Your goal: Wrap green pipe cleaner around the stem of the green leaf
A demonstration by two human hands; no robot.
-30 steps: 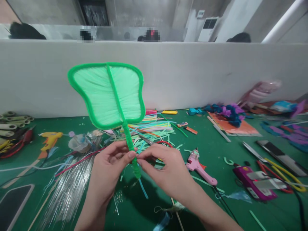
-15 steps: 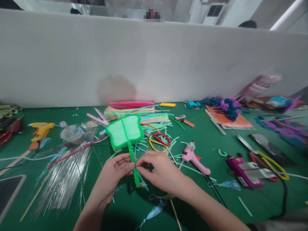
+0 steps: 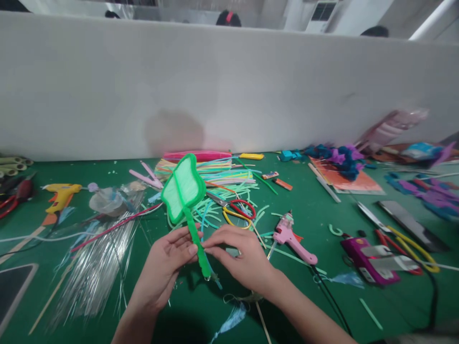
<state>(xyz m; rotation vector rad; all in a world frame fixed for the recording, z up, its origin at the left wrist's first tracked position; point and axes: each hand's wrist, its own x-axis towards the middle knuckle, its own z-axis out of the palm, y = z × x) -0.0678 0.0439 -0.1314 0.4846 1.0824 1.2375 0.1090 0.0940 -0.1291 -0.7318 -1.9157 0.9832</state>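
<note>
From my head camera, I see my green fan (image 3: 184,186) up over the green table (image 3: 308,210), tipped to the left. My left hand (image 3: 168,255) has its thumb and fingers closed around the handle (image 3: 198,243). My right hand (image 3: 244,253) has its thumb and pointer pinched together at the handle's edge. I can't tell if those 2 tips hold anything. I think this step is fixing up the handle. The next move calls for a still left hand and small, gentle right-hand pinches.
</note>
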